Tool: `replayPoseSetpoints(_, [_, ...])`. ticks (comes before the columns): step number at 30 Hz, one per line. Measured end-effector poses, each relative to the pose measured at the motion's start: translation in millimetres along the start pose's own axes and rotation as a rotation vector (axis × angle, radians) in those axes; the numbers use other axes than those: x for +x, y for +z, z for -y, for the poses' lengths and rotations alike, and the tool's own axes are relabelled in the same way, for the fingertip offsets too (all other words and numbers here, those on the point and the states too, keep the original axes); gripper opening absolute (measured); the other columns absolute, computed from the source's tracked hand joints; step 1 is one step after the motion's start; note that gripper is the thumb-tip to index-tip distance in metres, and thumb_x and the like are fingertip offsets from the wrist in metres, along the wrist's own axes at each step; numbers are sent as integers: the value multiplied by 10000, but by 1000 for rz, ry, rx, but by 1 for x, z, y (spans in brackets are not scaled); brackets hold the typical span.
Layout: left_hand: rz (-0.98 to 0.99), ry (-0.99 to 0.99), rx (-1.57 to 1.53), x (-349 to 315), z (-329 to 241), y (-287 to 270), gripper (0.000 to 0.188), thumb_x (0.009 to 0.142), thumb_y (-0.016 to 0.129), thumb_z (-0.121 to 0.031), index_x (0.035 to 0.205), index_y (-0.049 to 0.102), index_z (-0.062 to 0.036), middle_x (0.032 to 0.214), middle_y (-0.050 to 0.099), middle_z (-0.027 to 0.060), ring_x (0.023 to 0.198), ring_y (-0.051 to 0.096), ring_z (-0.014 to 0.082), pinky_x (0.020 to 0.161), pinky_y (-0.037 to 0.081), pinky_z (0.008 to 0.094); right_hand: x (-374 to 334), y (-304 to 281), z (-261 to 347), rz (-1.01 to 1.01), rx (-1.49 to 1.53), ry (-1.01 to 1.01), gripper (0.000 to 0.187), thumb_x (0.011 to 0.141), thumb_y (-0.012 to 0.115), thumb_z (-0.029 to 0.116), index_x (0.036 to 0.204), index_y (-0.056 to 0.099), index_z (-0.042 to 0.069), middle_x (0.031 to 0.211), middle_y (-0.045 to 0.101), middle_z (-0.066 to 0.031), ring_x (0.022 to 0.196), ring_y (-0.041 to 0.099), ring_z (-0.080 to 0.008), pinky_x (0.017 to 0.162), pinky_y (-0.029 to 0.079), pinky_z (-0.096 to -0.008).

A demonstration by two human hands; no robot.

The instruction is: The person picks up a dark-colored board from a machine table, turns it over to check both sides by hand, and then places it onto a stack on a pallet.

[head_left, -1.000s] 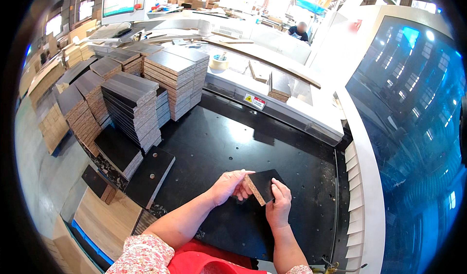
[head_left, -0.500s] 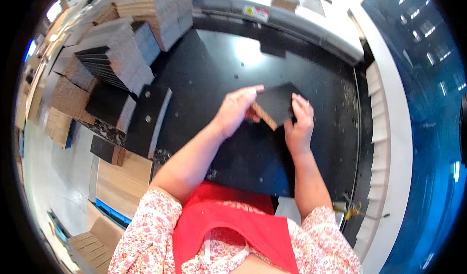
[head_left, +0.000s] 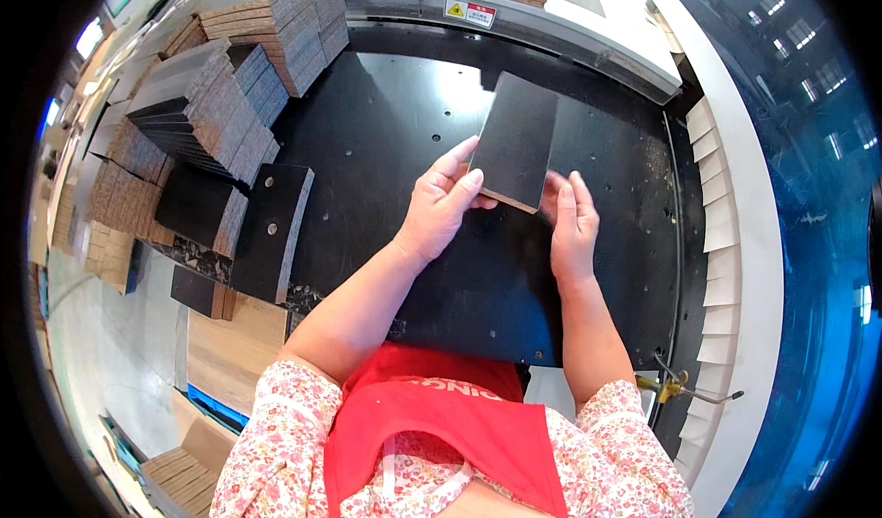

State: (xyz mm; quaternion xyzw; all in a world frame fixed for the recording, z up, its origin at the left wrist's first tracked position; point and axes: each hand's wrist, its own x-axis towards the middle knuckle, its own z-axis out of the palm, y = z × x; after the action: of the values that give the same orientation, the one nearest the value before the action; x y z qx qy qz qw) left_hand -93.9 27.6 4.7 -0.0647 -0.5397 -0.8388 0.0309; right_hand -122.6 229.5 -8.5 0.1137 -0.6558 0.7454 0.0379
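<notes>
A dark-faced rectangular board (head_left: 516, 141) with a brown particleboard edge is held up over the black worktable (head_left: 367, 307). My left hand (head_left: 441, 201) grips its lower left corner, the thumb along the near edge and the other fingers beside and beneath it. Close to the board's lower right side is my right hand (head_left: 574, 228), its fingers loosely raised and apart. Some of those fingers are blurred beside the board's edge; whether they touch it is hard to see.
Stacks of cut boards (head_left: 207, 104) stand along the table's left side. Nearer lies a dark board with two round holes (head_left: 271, 228). A white machine beam (head_left: 551, 35) crosses the far end, and pale overlapping flaps (head_left: 717, 242) line the right. A yellow fitting with a cable (head_left: 675, 387) sits at the near right.
The board has turned and tipped so that its broad dark face shows lengthwise. My right hand has come off its right side and moved slightly down; my left hand keeps its grip.
</notes>
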Motion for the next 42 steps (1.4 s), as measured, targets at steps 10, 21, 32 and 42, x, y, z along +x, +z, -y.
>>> replayPoseSetpoints(10, [102, 137, 66, -5, 10, 12, 606, 987, 588, -72, 1501, 268, -61, 1259, 610, 145, 1092, 632, 185, 919, 551, 357, -10, 20, 15, 130, 380, 150, 303, 1059, 482, 143, 1330, 533, 19, 1165, 667, -68, 1046, 658, -156, 923, 534, -326])
replayPoseSetpoints(21, [26, 34, -309, 12, 6, -21, 807, 934, 691, -409, 1525, 241, -92, 1417, 500, 131, 1269, 551, 257, 1025, 501, 422, -5, 2, 9, 327, 946, 580, 354, 1041, 425, 225, 1305, 545, 21, 1166, 672, -149, 922, 689, -254, 778, 564, -425])
replayPoseSetpoints(32, [79, -12, -263, 6, -4, -23, 205, 1011, 607, -334, 1140, 599, -175, 965, 649, -24, 735, 585, 73, 607, 480, 237, -12, -5, 8, 249, 41, 215, 397, 1022, 590, 263, 1276, 596, -43, 1229, 648, -114, 1096, 635, -195, 953, 507, -344])
replayPoseSetpoints(42, [62, 222, 200, -3, -15, -2, 229, 981, 611, -99, 1209, 589, -88, 1047, 622, 23, 909, 603, 106, 809, 535, 304, -10, 2, 37, 66, -715, -479, 409, 935, 636, 11, 1333, 547, -18, 1307, 601, -152, 1167, 599, -268, 800, 527, -311])
